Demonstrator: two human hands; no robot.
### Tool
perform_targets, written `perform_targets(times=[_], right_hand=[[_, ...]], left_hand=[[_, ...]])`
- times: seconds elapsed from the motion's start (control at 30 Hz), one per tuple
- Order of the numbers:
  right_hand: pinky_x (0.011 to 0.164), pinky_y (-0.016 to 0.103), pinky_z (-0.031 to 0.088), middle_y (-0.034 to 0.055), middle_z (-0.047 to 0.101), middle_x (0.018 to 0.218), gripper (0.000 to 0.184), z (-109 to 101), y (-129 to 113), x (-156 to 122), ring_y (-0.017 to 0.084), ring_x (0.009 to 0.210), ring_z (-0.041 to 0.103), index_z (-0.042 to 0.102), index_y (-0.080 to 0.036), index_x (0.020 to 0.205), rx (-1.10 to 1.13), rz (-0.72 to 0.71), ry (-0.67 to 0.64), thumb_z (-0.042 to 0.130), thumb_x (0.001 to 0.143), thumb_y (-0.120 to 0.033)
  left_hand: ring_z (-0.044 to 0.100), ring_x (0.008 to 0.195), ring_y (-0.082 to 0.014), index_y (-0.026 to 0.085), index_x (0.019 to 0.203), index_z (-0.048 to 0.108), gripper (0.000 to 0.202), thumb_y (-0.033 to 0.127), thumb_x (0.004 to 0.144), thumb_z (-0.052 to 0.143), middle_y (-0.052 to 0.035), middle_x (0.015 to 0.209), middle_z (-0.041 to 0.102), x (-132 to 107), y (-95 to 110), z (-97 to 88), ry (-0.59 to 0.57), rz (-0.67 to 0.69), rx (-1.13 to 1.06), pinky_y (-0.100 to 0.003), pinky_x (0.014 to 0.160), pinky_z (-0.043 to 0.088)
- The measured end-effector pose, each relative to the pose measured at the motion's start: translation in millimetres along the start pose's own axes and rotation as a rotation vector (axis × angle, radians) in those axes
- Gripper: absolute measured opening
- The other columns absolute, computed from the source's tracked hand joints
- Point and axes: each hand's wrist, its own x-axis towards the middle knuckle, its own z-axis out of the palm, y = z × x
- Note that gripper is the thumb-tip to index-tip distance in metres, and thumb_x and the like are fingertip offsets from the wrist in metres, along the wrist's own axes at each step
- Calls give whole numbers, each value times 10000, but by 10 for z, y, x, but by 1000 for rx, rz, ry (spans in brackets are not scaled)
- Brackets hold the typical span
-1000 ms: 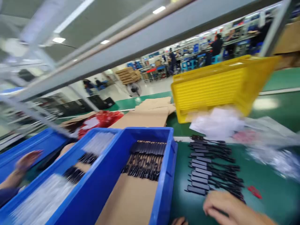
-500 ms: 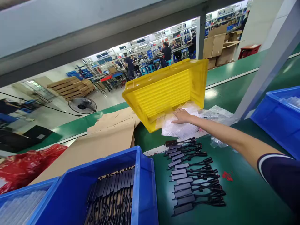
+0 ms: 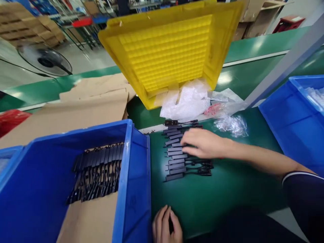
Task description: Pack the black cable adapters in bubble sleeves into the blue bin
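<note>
My right hand (image 3: 204,143) is over a row of black modules with short cables (image 3: 176,157) laid out on the green work surface. Its thumb and fingers are apart, slightly blurred, and hide part of the cables; no grip on a module shows. At the bottom edge, beside a blue bin, my left hand (image 3: 167,226) has its fingers pressed together and curled. A dark gap shows by the thumb, and I cannot make out whether anything is in it. More such cabled modules (image 3: 98,158) line the blue bin (image 3: 138,162) on cardboard.
Behind the row, a tilted yellow crate (image 3: 167,54) stands with bubble wrap (image 3: 189,101) at its lower edge. Crumpled clear plastic (image 3: 231,125) lies to the right. Another blue bin (image 3: 280,114) and a slanted grey post (image 3: 280,54) are at right. Flat cardboard (image 3: 96,104) lies at left.
My right hand has come back from the bubble wrap at the yellow crate to the row of modules. My left hand has entered view at the bottom. The view has tilted downward.
</note>
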Motion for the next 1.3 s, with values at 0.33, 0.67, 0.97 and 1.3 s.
perform_targets(times=[0.33, 0.67, 0.97, 1.3], right_hand=[[712, 320, 417, 87, 575, 960, 126, 1169, -515, -746, 213, 848, 480, 608, -135, 893, -105, 176, -55, 520, 925, -220], [719, 329, 417, 94, 574, 883, 162, 1267, -621, -737, 214, 811, 467, 587, -121, 909, -83, 304, 28, 428, 917, -91], [739, 266, 450, 63, 601, 916, 166, 908, -1127, -1067, 173, 812, 510, 633, -134, 979, 200, 30, 159, 486, 918, -183], [714, 235, 478, 52, 624, 834, 138, 733, -1191, -1264, 127, 784, 576, 637, -139, 917, 628, 53, 415, 502, 919, -168]], left_hand=[[663, 870, -210, 178, 881, 697, 229, 369, 855, 573, -85, 929, 707, 395, 331, -163, -158, -283, -414, -292, 772, 536], [652, 948, -232, 156, 1065, 663, 549, 592, 732, 674, -138, 1109, 676, 364, 856, -12, -463, -806, -907, -321, 847, 527], [663, 807, -151, 181, 968, 703, 440, 528, 700, 740, -84, 987, 706, 450, 839, -36, -187, -1079, -1306, -227, 710, 548], [688, 688, -148, 224, 990, 733, 512, 482, 563, 848, -57, 907, 743, 433, 885, -135, -108, -906, -1468, -194, 638, 571]])
